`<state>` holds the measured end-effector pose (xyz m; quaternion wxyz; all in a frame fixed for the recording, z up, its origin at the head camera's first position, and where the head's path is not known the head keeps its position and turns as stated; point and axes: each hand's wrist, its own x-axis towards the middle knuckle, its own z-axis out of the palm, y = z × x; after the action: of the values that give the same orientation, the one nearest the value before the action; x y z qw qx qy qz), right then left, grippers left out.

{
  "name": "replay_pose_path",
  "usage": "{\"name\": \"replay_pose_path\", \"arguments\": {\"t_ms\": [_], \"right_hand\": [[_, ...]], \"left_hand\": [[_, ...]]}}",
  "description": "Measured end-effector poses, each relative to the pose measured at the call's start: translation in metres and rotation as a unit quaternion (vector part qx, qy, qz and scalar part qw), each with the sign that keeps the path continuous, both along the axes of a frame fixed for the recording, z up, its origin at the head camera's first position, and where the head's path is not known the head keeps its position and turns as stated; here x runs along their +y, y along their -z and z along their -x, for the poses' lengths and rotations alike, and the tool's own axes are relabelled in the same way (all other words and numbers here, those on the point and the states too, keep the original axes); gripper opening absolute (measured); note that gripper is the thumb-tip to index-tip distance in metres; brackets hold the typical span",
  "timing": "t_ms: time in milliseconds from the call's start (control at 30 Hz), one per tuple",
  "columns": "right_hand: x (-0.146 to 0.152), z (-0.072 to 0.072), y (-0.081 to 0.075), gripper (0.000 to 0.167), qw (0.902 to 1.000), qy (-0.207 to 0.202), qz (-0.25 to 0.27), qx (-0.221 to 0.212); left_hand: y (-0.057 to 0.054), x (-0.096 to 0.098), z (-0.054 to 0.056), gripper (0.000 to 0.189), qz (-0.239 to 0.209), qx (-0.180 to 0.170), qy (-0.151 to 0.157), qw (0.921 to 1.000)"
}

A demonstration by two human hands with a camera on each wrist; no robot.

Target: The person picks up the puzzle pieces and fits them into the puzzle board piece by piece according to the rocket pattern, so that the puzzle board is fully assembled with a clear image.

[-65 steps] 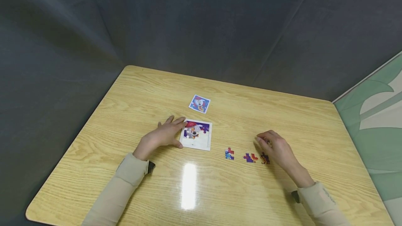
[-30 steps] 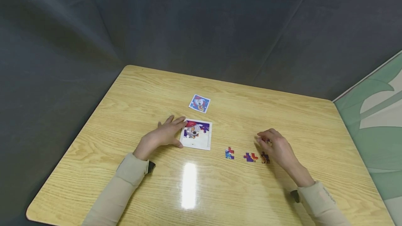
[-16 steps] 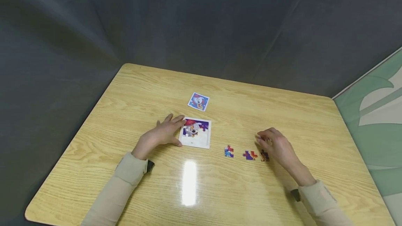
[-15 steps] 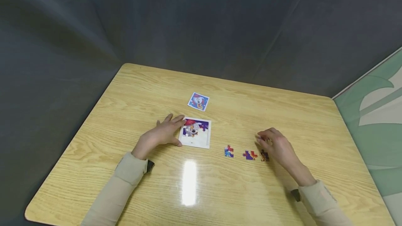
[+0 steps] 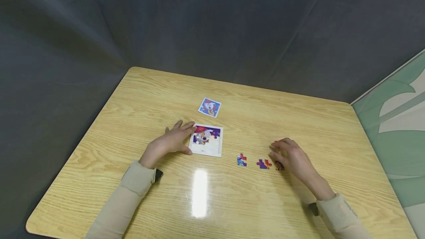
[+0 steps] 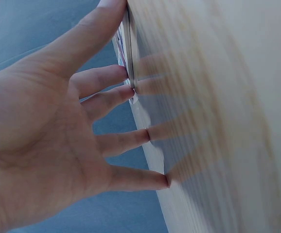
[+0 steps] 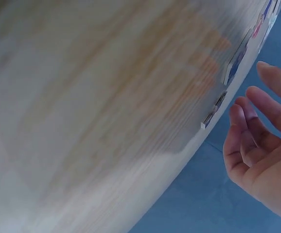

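The fingers [image 6: 123, 143] of the left hand [image 5: 170, 141] are spread wide, the thumb and forefinger against the left edge of a square white puzzle board [image 5: 213, 148], the outer fingertips resting on the tabletop [image 5: 332, 132]. On the right hand [image 5: 293, 158] the fingers [image 7: 272, 109] are loosely bent, with the thumb apart from them; from the wrist view I see nothing pinched between them, and they hover above the wood.

Just under and beside that right hand lies a dark puzzle piece [image 5: 280, 166], partly covered by it. To its left is a purple and orange piece [image 5: 263, 164], and farther left, nearer the board, a blue and red piece [image 5: 242, 160]. A bit of red shows by the right fingertips, too small to make out.

The board itself sits left of the loose pieces, its far strip and left side filled with a red, purple and grey picture, the near and right parts bare white. Beyond it, well apart from both hands, a small printed card [image 5: 210, 107] lies slightly askew. Dark cloth [image 5: 212, 28] hangs behind the far edge, and a green and pale panel [image 5: 398, 154] stands at the right.
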<state>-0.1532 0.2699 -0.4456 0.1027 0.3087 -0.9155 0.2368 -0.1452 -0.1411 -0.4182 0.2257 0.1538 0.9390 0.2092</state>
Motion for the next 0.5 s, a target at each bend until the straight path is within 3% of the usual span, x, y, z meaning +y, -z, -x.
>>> {"name": "replay_pose_path", "arguments": {"t_ms": [333, 500], "right_hand": [[0.01, 0.003, -0.001, 0.027, 0.9996, 0.017, 0.01, 0.019], [0.024, 0.003, -0.003, 0.028, 0.9994, 0.035, 0.001, -0.002]], "left_hand": [[0.001, 0.0, 0.0, 0.091, -0.002, -0.001, -0.003, 1.0], [0.001, 0.0, 0.0, 0.091, -0.003, -0.005, -0.005, 1.0]]}}
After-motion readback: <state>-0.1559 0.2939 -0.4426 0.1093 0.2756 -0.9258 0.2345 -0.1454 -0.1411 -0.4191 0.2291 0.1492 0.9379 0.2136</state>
